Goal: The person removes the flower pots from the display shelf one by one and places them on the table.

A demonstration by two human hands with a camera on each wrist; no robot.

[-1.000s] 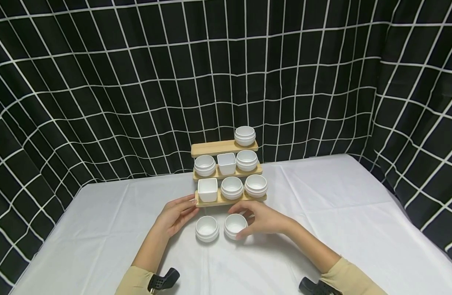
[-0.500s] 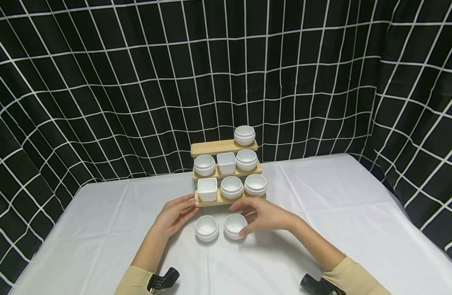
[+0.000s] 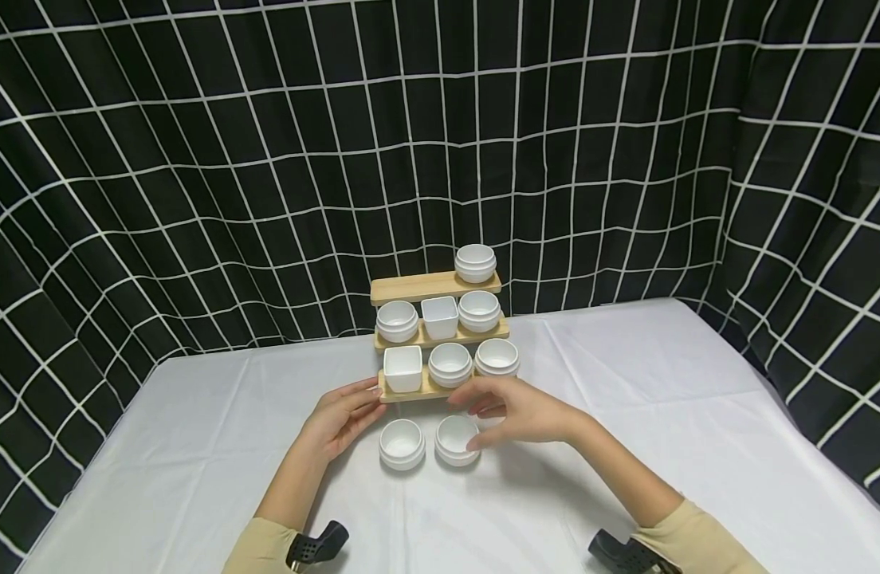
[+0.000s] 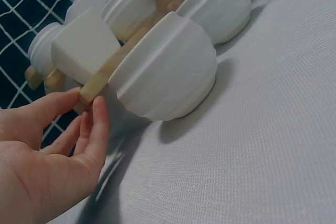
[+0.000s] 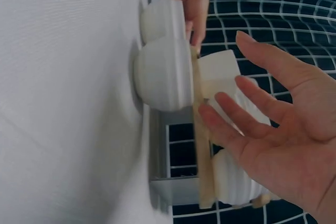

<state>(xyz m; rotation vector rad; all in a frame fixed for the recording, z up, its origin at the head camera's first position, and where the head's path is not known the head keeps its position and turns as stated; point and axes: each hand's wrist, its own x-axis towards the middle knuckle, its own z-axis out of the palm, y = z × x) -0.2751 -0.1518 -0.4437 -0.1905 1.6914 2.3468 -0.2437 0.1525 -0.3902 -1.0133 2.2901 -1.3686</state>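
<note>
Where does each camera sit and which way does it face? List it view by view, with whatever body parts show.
Head: high, looking forward and down at the wooden rack and table; both forearms and hands show.
Left wrist: low at the table, facing the left hand touching the rack's end, beside the left bowl.
Right wrist: tipped sideways, facing the open right hand near the rack.
Shared: every view shows the two loose bowls, including the right bowl.

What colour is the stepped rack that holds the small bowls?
Light natural wood; the stepped rack shows best in the head view.
</note>
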